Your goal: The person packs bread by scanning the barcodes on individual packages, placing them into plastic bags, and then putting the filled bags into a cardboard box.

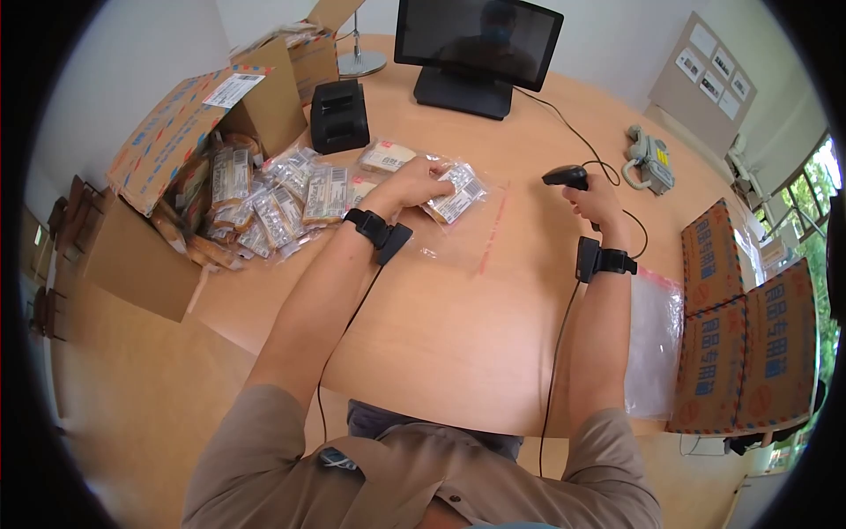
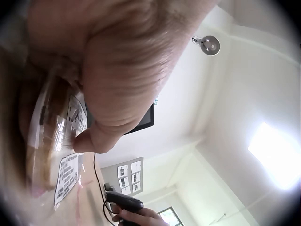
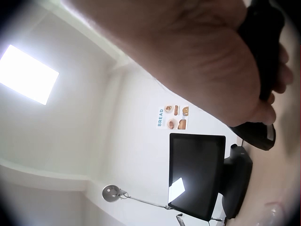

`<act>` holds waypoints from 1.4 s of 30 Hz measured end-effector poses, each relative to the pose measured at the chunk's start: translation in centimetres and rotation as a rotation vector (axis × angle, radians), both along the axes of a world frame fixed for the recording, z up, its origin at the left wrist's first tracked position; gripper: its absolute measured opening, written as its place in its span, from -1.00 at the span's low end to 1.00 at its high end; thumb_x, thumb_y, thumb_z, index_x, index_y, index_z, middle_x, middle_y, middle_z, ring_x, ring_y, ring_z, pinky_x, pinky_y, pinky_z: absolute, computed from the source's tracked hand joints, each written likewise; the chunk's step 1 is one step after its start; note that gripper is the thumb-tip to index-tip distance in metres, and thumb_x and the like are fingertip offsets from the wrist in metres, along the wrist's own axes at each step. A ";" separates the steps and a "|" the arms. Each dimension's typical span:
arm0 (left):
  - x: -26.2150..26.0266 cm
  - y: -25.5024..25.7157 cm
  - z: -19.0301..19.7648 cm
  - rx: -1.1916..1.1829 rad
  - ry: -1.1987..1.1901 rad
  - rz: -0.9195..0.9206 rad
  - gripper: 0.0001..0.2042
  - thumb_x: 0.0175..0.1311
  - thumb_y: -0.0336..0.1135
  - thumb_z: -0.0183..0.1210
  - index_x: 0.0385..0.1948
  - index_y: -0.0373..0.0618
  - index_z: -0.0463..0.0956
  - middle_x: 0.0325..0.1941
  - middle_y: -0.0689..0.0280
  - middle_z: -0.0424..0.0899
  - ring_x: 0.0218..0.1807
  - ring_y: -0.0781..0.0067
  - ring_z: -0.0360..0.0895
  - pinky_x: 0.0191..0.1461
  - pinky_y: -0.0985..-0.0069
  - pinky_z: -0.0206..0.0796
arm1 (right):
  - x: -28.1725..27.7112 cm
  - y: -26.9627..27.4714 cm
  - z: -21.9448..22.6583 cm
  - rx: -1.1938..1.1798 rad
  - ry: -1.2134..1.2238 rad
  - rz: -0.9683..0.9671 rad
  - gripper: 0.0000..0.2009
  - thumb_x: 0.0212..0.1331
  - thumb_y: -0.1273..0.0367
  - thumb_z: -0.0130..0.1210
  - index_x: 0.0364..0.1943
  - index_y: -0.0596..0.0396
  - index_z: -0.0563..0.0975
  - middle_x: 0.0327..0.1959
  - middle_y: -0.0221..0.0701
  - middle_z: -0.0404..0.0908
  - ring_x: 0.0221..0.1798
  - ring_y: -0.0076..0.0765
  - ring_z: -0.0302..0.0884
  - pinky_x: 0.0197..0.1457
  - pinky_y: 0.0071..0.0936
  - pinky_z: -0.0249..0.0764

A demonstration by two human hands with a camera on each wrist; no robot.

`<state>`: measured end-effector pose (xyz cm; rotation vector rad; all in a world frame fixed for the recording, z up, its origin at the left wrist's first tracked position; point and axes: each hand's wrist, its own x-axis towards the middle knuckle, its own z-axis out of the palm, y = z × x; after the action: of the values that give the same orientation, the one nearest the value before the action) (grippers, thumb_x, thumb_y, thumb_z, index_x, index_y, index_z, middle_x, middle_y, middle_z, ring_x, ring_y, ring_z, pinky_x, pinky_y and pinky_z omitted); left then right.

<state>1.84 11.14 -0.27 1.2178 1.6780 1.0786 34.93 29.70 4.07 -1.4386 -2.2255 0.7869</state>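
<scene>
My left hand (image 1: 410,187) grips a bread packet (image 1: 460,194) in clear plastic, its thumb on the wrapper. In the left wrist view, brown bread shows through the bag, and a white printed label (image 2: 68,175) lies below the thumb. My right hand (image 1: 601,203) holds a black barcode scanner (image 1: 566,178) by its handle, above the table. The scanner's head points left, towards the packet's side. Beside my left forearm, several more labelled bread packets (image 1: 280,216) spill from a tipped cardboard box (image 1: 176,132). Another packet (image 1: 386,157) lies just behind the left hand.
A monitor (image 1: 476,48) stands at the back, with a black slotted device (image 1: 339,116) left of it. A telephone (image 1: 650,159) sits at the back right. Clear plastic bags (image 1: 654,344) lie near printed cardboard boxes (image 1: 740,344) on the right. Cables run from scanner and wrists.
</scene>
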 end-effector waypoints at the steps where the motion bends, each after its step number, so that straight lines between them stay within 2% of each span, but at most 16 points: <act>1: -0.1 0.0 0.0 0.001 -0.001 -0.002 -0.59 0.25 -0.35 0.41 0.10 -0.39 0.69 -0.05 0.11 0.82 -0.05 0.35 0.77 0.06 0.46 0.59 | 0.9 1.4 -1.3 -0.012 0.002 -0.018 -0.75 0.23 0.29 0.37 -0.23 0.24 0.69 -0.45 -0.37 0.71 -0.43 -0.41 0.69 -0.36 -0.37 0.57; 3: -0.5 0.1 0.0 -0.020 -0.088 -0.089 -0.63 0.23 -0.38 0.36 0.05 -0.36 0.71 -0.06 0.13 0.81 -0.06 0.36 0.76 0.04 0.46 0.56 | 1.9 2.8 -2.5 -0.043 -0.024 -0.043 -0.82 0.26 0.36 0.38 -0.33 0.21 0.66 -0.52 -0.42 0.64 -0.53 -0.46 0.60 -0.46 -0.44 0.51; 10: -1.7 1.0 -1.2 -0.031 -0.131 -0.097 -0.74 0.24 -0.42 0.29 -0.05 -0.27 0.69 -0.12 0.23 0.77 -0.05 0.44 0.70 0.00 0.46 0.51 | 1.9 2.7 -3.4 -0.101 -0.009 -0.091 -0.81 0.28 0.34 0.40 -0.33 0.19 0.68 -0.51 -0.41 0.67 -0.52 -0.47 0.63 -0.47 -0.44 0.52; 13: -1.9 0.9 -0.8 0.006 -0.241 -0.159 -0.72 0.26 -0.44 0.28 0.00 -0.26 0.67 -0.09 0.26 0.76 -0.03 0.47 0.70 0.02 0.48 0.51 | 1.7 3.1 -3.7 -0.092 -0.033 -0.092 -0.79 0.28 0.31 0.41 -0.30 0.20 0.70 -0.50 -0.40 0.69 -0.52 -0.47 0.63 -0.46 -0.44 0.53; 15: -1.5 0.3 0.6 -0.002 -0.294 -0.187 -0.57 0.34 -0.55 0.21 0.27 -0.32 0.56 0.01 0.28 0.79 -0.04 0.56 0.73 0.06 0.57 0.57 | 1.7 3.1 -3.7 -0.059 -0.075 -0.097 -0.76 0.25 0.29 0.44 -0.28 0.22 0.72 -0.46 -0.38 0.72 -0.50 -0.47 0.65 -0.45 -0.43 0.55; 16: -1.3 -0.1 1.2 -0.001 -0.290 -0.188 -0.57 0.34 -0.55 0.21 0.27 -0.32 0.56 0.01 0.28 0.79 -0.04 0.56 0.73 0.06 0.57 0.57 | 1.8 3.6 -4.1 -0.058 -0.072 -0.098 -0.76 0.25 0.29 0.44 -0.28 0.22 0.72 -0.46 -0.38 0.72 -0.50 -0.47 0.65 -0.45 -0.43 0.55; 21: -0.7 -1.2 3.0 0.134 -0.372 -0.233 -0.56 0.36 -0.55 0.20 0.30 -0.27 0.56 0.11 0.33 0.76 0.13 0.55 0.68 0.22 0.51 0.53 | 2.0 3.3 -4.2 0.127 -0.186 -0.119 -0.60 0.09 0.15 0.51 -0.22 0.25 0.76 -0.39 -0.17 0.81 -0.26 -0.13 0.81 -0.12 -0.22 0.69; 25: -0.9 -0.7 3.5 0.272 -0.366 -0.281 -0.62 0.38 -0.55 0.24 0.23 -0.16 0.61 0.24 0.27 0.70 0.21 0.49 0.66 0.33 0.50 0.47 | 1.9 1.7 -1.1 0.195 -0.273 -0.101 -0.53 0.06 0.11 0.50 -0.11 0.25 0.76 -0.30 -0.07 0.82 -0.14 -0.03 0.82 0.01 -0.17 0.67; 28: 1.2 -1.0 4.8 0.516 -0.364 -0.364 -0.77 0.40 -0.52 0.31 0.04 -0.06 0.70 0.42 0.18 0.55 0.35 0.37 0.58 0.46 0.42 0.40 | -0.2 -2.1 3.5 0.416 -0.112 -0.178 -0.50 0.15 0.08 0.45 -0.07 0.30 0.76 -0.11 0.00 0.84 0.02 -0.02 0.83 0.10 -0.17 0.68; 30: 2.5 -0.9 5.2 0.611 -0.321 -0.332 -0.90 0.38 -0.49 0.38 -0.16 -0.03 0.73 0.49 0.15 0.42 0.46 0.27 0.48 0.54 0.33 0.34 | -2.8 -5.2 5.3 0.114 0.313 -0.007 -0.45 0.36 -0.04 0.34 0.05 0.25 0.73 -0.02 -0.07 0.83 0.01 -0.13 0.80 0.07 -0.18 0.69; 32: 3.7 -1.0 5.7 0.649 -0.220 -0.331 -0.89 0.35 -0.50 0.40 -0.18 -0.04 0.73 0.45 0.16 0.43 0.48 0.23 0.46 0.56 0.30 0.33 | -4.6 -6.9 5.1 -0.422 0.553 0.177 -0.40 0.52 -0.14 0.18 0.21 0.15 0.66 0.04 -0.18 0.79 -0.01 -0.25 0.75 0.02 -0.22 0.69; 34: 4.4 -0.9 5.7 0.691 -0.114 -0.329 -0.89 0.32 -0.50 0.43 -0.21 -0.04 0.73 0.42 0.17 0.44 0.49 0.20 0.43 0.58 0.28 0.31 | -5.6 -6.6 3.9 -0.810 0.597 0.478 -0.35 0.57 -0.20 0.07 0.32 0.09 0.57 0.06 -0.24 0.75 0.01 -0.28 0.74 -0.02 -0.23 0.71; 35: 4.6 -0.8 5.4 0.705 -0.036 -0.306 -0.89 0.31 -0.49 0.44 -0.20 -0.06 0.73 0.41 0.17 0.44 0.47 0.19 0.46 0.56 0.28 0.33 | -5.9 -7.1 3.4 -0.886 0.638 0.479 -0.44 0.54 -0.07 0.19 0.33 0.08 0.57 -0.01 -0.33 0.75 -0.06 -0.41 0.73 -0.10 -0.37 0.72; 38: 5.3 -1.0 5.2 0.647 -0.033 -0.217 -0.85 0.27 -0.50 0.46 -0.18 -0.09 0.75 0.35 0.13 0.45 0.41 0.13 0.52 0.50 0.26 0.40 | -6.0 -6.9 2.9 -0.707 0.607 0.665 -0.46 0.44 0.08 0.35 0.34 0.07 0.55 -0.02 -0.40 0.76 -0.12 -0.52 0.71 -0.18 -0.47 0.71; 40: 4.9 -0.8 4.4 0.577 -0.107 -0.151 -0.83 0.24 -0.51 0.46 -0.15 -0.11 0.77 0.31 0.10 0.46 0.37 0.07 0.56 0.45 0.24 0.45 | -5.5 -6.1 2.8 -0.728 0.620 0.608 -0.47 0.33 0.22 0.45 0.31 0.09 0.58 -0.05 -0.47 0.77 -0.16 -0.63 0.68 -0.23 -0.56 0.67; 42: 3.4 0.1 2.0 0.309 0.469 -0.023 -0.70 0.18 -0.21 0.58 -0.19 -0.19 0.75 0.14 0.08 0.67 0.10 0.15 0.68 0.29 0.33 0.54 | -4.8 -4.9 2.1 -0.574 0.564 0.465 -0.51 0.30 0.24 0.46 0.26 0.09 0.62 -0.10 -0.48 0.77 -0.18 -0.64 0.67 -0.22 -0.57 0.64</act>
<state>5.24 11.29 1.74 1.7937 1.8773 1.1267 30.16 24.82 6.21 -0.7223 -1.9602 1.8381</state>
